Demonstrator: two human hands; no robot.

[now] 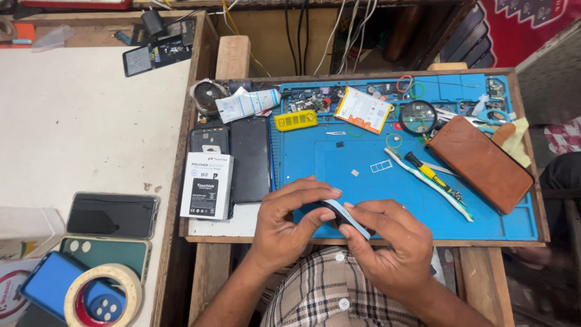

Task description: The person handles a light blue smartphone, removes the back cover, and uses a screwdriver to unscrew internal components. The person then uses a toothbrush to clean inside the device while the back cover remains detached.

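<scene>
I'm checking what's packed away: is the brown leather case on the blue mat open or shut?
Shut. The brown case lies flat on the blue mat with its cover folded over; nothing inside shows.

A wooden-framed counter (230, 60) stands beside a pale white tabletop (78, 127) in even light, with dark cables (302, 30) hanging behind and a red patterned cloth (532, 24) at the far corner

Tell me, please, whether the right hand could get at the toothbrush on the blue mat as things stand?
Probably yes, once freed: the right hand is busy holding the blue-edged phone together with the left hand. The toothbrush lies just beyond it on the blue mat, with bare mat between and nothing over it.
</scene>
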